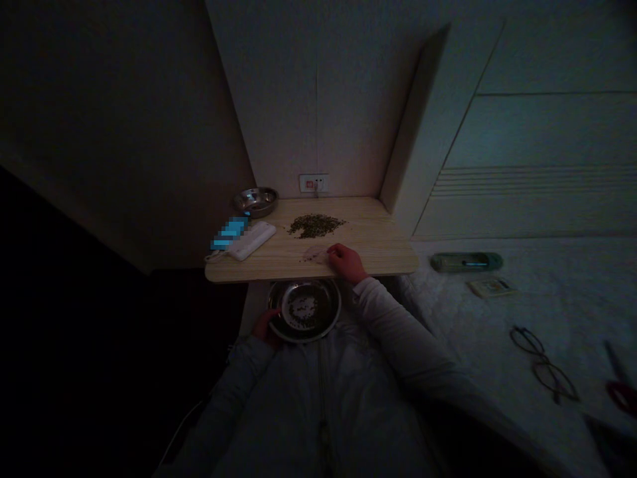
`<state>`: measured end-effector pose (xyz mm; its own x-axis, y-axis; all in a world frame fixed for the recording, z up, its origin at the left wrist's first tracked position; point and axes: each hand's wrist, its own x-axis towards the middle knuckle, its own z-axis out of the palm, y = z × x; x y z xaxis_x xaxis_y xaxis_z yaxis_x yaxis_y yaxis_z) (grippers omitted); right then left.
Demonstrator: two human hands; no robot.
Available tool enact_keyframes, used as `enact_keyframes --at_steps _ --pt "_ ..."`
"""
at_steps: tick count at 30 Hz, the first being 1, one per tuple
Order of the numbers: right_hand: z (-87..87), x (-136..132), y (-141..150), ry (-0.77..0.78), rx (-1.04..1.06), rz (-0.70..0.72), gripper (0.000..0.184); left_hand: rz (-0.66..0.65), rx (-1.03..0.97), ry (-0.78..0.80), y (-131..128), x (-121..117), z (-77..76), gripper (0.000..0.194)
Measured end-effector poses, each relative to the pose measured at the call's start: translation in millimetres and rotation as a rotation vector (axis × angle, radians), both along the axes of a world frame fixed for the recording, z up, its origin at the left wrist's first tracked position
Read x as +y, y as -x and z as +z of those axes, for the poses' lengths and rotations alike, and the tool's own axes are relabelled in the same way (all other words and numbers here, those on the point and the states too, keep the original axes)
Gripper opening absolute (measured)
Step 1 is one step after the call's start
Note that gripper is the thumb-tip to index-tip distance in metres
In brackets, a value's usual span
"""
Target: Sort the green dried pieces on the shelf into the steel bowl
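Observation:
My left hand [267, 328] is closed on the near-left rim of a steel bowl [334, 317], its thumb over the edge. The bowl sits by my lap under the table's front edge; small dark green beans [306, 321] lie in it around a paler patch. My right hand [346, 261] rests at the front of the wooden table [383, 247], fingers pinched on a clear, thin, rounded piece [314, 253] whose kind I cannot make out. A few small beans or bits lie at that piece. Beyond it spreads a pile of green beans [318, 225].
A second steel bowl [255, 201] stands at the table's back left. Near it are a white power strip [252, 240] and a blurred lit phone-like screen [229, 232]. On the bed [448, 312] at right lie a greenish case [466, 262], glasses [542, 364] and red-handled scissors [621, 393].

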<state>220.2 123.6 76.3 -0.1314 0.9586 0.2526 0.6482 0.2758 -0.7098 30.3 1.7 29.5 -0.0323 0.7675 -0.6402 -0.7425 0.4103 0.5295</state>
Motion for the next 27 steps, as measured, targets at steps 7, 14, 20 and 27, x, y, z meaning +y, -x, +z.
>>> enact_keyframes --at_steps 7,14,20,27 --pt "-3.6 1 -1 0.01 0.016 0.079 0.026 -0.008 -0.009 0.025 0 0 1.4 0.016" --pt "-0.8 0 -2 0.035 -0.026 0.104 0.027 -0.034 -0.024 0.038 -2 -1 9.0 0.016" --pt "-1.3 0 -2 0.067 -0.022 0.132 0.027 -0.045 -0.021 -0.009 -1 -3 6.1 0.016" --pt "-0.1 -1 -3 0.072 -0.014 0.164 0.025 -0.057 -0.026 -0.05 3 1 -3.8 0.016"
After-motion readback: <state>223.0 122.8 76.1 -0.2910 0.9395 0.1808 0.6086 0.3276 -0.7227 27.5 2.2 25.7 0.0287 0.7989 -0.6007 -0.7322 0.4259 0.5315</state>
